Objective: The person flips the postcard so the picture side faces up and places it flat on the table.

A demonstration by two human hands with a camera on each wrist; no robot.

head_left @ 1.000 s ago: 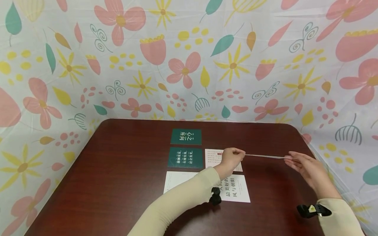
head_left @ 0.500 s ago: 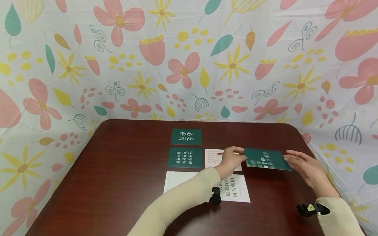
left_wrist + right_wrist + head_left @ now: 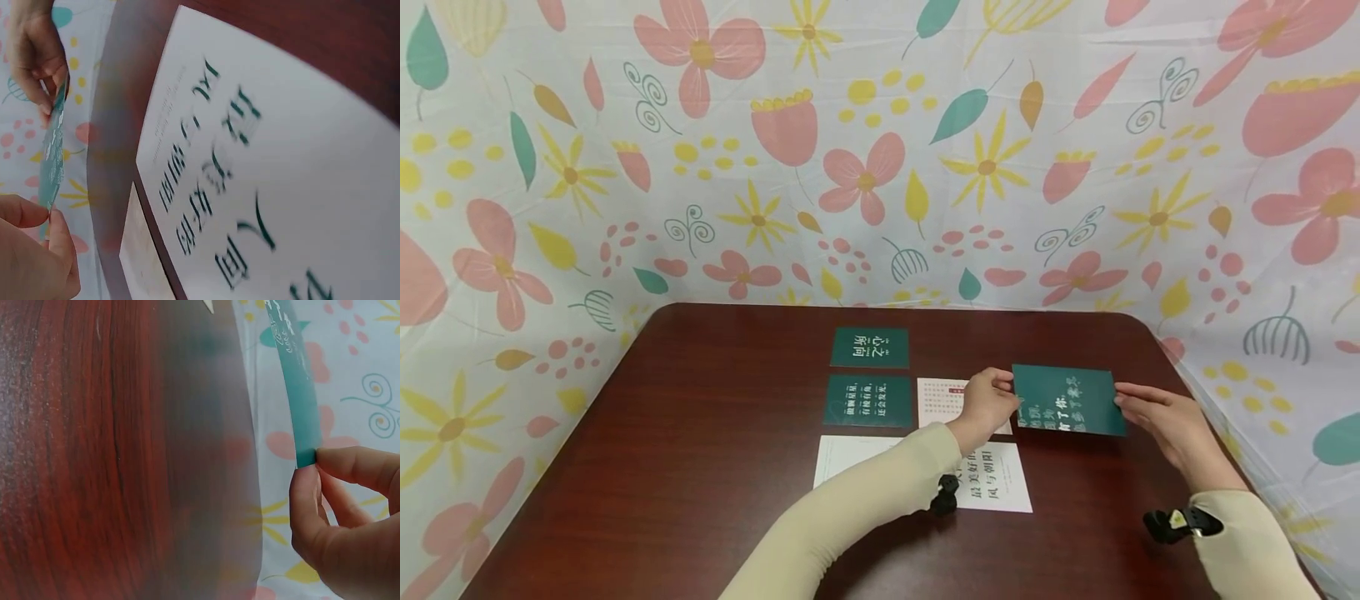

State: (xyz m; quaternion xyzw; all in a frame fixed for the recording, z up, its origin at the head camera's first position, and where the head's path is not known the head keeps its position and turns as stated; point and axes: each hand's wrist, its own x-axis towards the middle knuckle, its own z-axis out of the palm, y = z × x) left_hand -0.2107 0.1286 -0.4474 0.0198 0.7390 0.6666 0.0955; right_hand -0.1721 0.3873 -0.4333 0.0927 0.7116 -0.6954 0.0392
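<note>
A dark green card [image 3: 1067, 398] with white lettering is held up above the right part of the table. My left hand [image 3: 987, 407] pinches its left edge between thumb and fingers. At the opposite edge my right hand [image 3: 1176, 433] pinches it too, which the right wrist view shows with the card [image 3: 303, 419] between thumb and fingertips. Beneath my left hand and forearm lie a pale card with small print [image 3: 936, 398] and a large white sheet [image 3: 1000, 483] with dark characters, both partly covered. In the left wrist view the green card [image 3: 53, 153] appears nearly edge-on.
Two more green cards lie flat on the table, one at the back [image 3: 870, 347] and one in front of it [image 3: 868, 401]. The dark red wooden table [image 3: 700, 433] meets a flower-patterned cloth [image 3: 865, 167] behind and at the sides.
The green card was edge-on a second ago; it has tilted so its lettered face shows to the head camera. Both hands stay at its ends, and the right hand has shifted slightly left.
</note>
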